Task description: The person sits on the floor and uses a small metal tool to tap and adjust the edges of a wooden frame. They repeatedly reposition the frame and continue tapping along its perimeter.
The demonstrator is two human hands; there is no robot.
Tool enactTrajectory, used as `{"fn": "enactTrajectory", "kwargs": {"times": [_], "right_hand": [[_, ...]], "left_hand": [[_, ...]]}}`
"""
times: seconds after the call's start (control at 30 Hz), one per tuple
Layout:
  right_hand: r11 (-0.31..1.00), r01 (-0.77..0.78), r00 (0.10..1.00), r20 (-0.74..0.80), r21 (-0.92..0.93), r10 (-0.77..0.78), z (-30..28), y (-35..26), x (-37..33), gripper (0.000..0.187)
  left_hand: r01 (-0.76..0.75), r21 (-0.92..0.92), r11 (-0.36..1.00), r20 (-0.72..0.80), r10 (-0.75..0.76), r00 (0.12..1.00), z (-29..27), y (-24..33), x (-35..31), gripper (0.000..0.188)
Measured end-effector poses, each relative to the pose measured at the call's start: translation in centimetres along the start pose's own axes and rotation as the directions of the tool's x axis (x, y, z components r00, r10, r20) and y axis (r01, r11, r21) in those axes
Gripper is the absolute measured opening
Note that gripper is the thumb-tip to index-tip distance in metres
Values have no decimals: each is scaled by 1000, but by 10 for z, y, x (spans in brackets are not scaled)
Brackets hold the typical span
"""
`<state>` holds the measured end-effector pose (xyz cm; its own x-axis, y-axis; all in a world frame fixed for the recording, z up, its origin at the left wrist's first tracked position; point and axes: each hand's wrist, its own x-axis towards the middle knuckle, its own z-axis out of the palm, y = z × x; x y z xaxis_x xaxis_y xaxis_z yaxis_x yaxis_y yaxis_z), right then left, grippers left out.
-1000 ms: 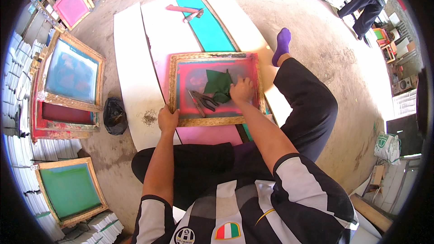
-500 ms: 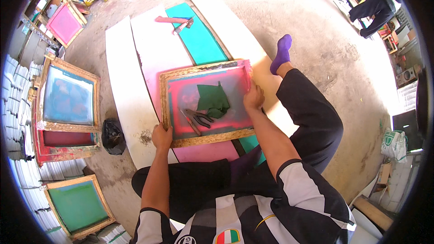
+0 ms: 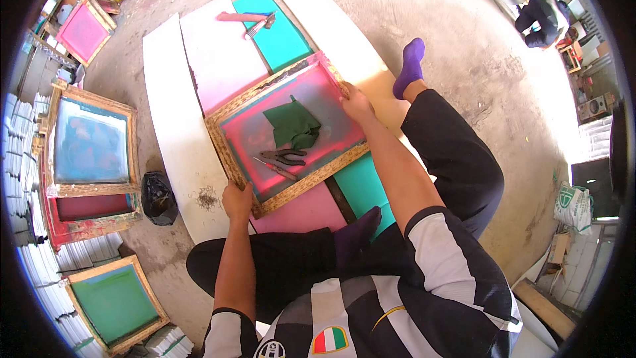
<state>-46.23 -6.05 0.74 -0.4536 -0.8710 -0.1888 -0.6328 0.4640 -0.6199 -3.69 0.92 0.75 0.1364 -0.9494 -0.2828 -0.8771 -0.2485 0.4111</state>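
Note:
A wooden-framed printing screen [image 3: 314,171] with pink-stained mesh is gripped in both my hands, tilted so its right side points away from me. My left hand [image 3: 237,200] is closed round the near left corner. My right hand [image 3: 358,103] is closed round the right side rail, higher up. Lying on the mesh are a crumpled dark green cloth [image 3: 291,124], pliers [image 3: 283,157] with dark handles, and a thin red-handled tool [image 3: 275,169], perhaps a screwdriver. The undersides of my fingers are hidden by the frame.
Beneath the screen are white, pink and teal boards [image 3: 281,40]. A hammer [image 3: 246,18] and another tool lie at their far end. Framed screens [image 3: 99,189] and a black plastic bag [image 3: 159,197] stand left. A person [image 3: 544,20] crouches far right.
The screen has turned counterclockwise and shifted slightly left in my hands. The cloth and tools on it moved along. The person at the far right has bent lower.

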Motion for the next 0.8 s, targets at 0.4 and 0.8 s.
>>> {"fn": "enactTrajectory", "kwargs": {"times": [0.4,0.8], "right_hand": [[943,-322,926,-233,-83,296,-48,34,-64,57],[873,-483,854,-256,-68,453,-59,107,-27,62]], "left_hand": [[-49,-159,986,44,56,997,-2,11,-11,93],[-106,-247,963,-19,105,994,25,12,-23,88]]}}
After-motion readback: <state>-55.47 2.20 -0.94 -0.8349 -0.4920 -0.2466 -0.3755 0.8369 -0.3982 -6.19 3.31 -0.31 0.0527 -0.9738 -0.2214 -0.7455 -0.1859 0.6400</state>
